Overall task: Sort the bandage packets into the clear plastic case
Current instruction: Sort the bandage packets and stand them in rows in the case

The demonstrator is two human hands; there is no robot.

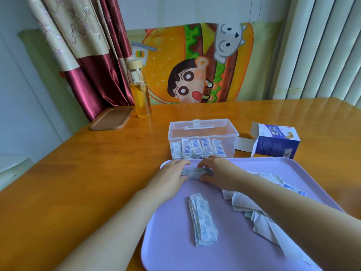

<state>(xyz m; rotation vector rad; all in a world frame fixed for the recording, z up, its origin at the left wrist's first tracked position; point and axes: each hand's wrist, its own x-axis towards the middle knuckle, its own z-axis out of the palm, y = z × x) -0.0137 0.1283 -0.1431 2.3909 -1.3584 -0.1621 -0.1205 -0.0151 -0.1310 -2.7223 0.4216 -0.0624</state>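
A clear plastic case (203, 132) stands open on the table beyond a lilac tray (175, 251). Several white-and-blue bandage packets (199, 148) stand upright in a row along its near wall. At the tray's far edge my left hand (172, 173) and my right hand (216, 172) grip the two ends of a small stack of packets (194, 173) held between them. A neat stack of long packets (203, 220) lies in the tray's middle. A loose heap of packets (259, 210) lies on the right, partly hidden under my right forearm.
An opened blue-and-white bandage box (276, 142) sits right of the case. A glass bottle of yellow liquid (139, 89) and a brown tray (112, 118) stand at the table's far left. Curtains and a cartoon cloth hang behind.
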